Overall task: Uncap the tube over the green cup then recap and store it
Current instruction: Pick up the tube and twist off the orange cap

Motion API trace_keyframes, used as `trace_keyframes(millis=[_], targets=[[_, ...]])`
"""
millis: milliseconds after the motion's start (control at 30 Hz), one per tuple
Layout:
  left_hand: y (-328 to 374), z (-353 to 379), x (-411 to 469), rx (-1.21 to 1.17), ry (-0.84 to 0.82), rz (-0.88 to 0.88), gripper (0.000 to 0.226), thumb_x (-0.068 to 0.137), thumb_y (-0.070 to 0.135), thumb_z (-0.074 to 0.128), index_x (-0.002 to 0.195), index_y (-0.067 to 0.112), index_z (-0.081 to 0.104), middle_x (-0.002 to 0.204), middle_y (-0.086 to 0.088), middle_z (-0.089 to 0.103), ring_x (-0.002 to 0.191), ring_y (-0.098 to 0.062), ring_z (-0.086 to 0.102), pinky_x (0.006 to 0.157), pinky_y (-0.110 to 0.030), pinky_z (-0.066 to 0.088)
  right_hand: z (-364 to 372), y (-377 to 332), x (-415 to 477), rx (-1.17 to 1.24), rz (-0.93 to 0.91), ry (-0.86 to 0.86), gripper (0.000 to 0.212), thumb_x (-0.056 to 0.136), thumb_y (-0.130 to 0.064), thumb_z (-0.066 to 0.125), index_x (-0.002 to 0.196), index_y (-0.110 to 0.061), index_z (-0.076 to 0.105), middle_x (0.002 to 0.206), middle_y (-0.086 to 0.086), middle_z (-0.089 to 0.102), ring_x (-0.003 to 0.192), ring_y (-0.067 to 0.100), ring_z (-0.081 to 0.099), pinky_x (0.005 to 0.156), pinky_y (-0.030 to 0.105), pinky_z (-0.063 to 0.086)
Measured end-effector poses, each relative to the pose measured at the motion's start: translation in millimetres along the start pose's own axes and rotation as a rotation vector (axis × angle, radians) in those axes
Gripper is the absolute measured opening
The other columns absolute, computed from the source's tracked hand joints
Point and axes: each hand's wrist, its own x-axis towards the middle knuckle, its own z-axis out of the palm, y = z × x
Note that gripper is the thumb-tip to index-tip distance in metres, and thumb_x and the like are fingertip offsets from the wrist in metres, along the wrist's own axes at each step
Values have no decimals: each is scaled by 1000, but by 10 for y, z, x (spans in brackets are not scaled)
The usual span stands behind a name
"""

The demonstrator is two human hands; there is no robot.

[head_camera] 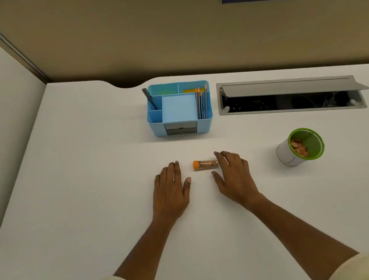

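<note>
A small clear tube [206, 164] with an orange cap lies on its side on the white desk [88, 178], just below the middle of the frame, cap end pointing toward the left of the picture; it appears to hold orange-brown bits. It sits between the two hands. The left hand [171, 189] rests flat and open on the desk, palm down, slightly lower left of the tube and apart from it, fingers together. The right hand [233, 175] is also open, fingers spread, holding nothing; its index fingertip reaches the tube's capless end, and whether it touches cannot be told. The green cup [300, 146], white outside and green inside, stands at centre right, well apart from the tube, with similar orange-brown bits in it. Above the tube, in the upper middle, a blue organiser [179, 109] holds pencils [201, 101] in its right compartment and a dark pen [150, 99] in its left.
</note>
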Motion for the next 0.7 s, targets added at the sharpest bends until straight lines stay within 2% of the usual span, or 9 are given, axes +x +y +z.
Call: trace_keyframes(millis=[100, 167, 267, 433, 567, 700], targets=[[45, -96, 9, -26, 61, -19, 66, 104, 48, 33, 157, 8, 31, 155, -18, 48, 142, -36, 46, 117, -49, 37, -24, -58, 94, -4, 4, -20, 50, 94, -28, 63, 141, -13, 52, 138, 12, 57, 124, 31, 53, 98, 45, 47], [76, -156, 9, -27, 80, -17, 65, 104, 47, 33, 155, 7, 35, 150, -18, 53, 137, -35, 50, 111, -48, 44, -20, -88, 130, 0, 28, -36, 37, 96, -25, 62, 131, -13, 59, 130, 12, 60, 115, 30, 55, 91, 42, 48], [122, -260, -18, -52, 112, 2, 60, 105, 43, 38, 152, 7, 41, 144, -17, 58, 132, -32, 53, 104, -46, 50, -24, -92, 92, 13, 46, -19, 24, 99, -23, 59, 119, -13, 67, 117, 11, 64, 105, 29, 56, 83, 41, 50], [208, -452, -43, -90, 108, 60, 55, 105, 42, 43, 148, 9, 47, 145, -15, 59, 135, -31, 51, 103, -45, 51, -120, -93, -30, 87, 51, 77, 22, 94, -17, 68, 116, -12, 72, 114, 13, 69, 103, 32, 59, 81, 41, 50], [335, -694, -58, -241, 167, 78, 53, 103, 43, 48, 144, 11, 53, 139, -12, 63, 129, -28, 55, 100, -43, 53, -395, -150, -141, 174, 45, 173, 27, 92, -19, 73, 118, -11, 73, 112, 12, 69, 103, 30, 58, 81, 40, 52], [599, -1016, -97, -488, 175, 3, 54, 100, 55, 44, 129, 15, 64, 115, -7, 73, 104, -24, 68, 88, -36, 57, -754, -218, -305, 243, 4, 307, 28, 90, -17, 74, 117, -11, 73, 104, 9, 68, 97, 28, 57, 76, 39, 51]])
